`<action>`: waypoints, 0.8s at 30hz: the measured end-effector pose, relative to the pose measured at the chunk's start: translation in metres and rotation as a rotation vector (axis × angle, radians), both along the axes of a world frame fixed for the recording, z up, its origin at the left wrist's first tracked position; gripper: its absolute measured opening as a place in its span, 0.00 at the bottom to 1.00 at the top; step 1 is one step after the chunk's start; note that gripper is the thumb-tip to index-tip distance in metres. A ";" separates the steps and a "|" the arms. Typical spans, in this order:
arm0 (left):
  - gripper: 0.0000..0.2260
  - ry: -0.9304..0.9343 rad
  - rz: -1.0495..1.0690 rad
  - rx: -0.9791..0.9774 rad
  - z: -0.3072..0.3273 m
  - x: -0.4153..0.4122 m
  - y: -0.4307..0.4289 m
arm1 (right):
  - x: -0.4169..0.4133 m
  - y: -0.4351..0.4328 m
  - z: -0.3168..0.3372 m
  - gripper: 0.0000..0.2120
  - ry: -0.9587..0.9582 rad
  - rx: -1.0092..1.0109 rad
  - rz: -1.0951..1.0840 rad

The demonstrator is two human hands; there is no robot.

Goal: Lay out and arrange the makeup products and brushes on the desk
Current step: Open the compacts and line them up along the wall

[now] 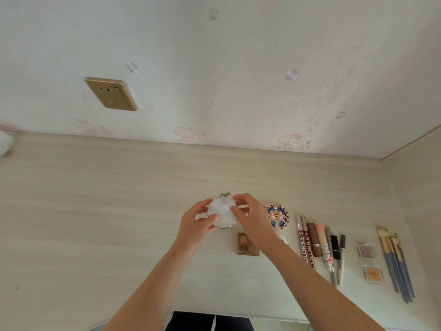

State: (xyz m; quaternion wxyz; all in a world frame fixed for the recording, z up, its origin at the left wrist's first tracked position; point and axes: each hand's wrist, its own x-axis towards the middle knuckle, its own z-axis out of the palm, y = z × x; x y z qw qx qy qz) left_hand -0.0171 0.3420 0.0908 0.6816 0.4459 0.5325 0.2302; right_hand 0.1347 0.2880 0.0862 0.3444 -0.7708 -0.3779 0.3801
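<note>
Gripping a round compact (222, 215) between them, the left hand (198, 225) and right hand (251, 218) hold it over the desk (95, 211), left of the lipsticks (317, 244) and brushes (395, 261).

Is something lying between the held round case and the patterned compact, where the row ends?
Only the right hand, holding the case together with the left hand; no object shows between case and compact.

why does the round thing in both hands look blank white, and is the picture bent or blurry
Head view: a bright reflection washes out the round compact between the left hand and right hand; the wide-angle lens bows the back edge of the desk; a white object at far left is blurred; shadows are faint.
</note>
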 end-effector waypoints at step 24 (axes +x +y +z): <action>0.32 0.049 -0.393 0.188 -0.003 -0.137 0.102 | -0.144 0.062 0.010 0.18 0.031 -0.003 -0.077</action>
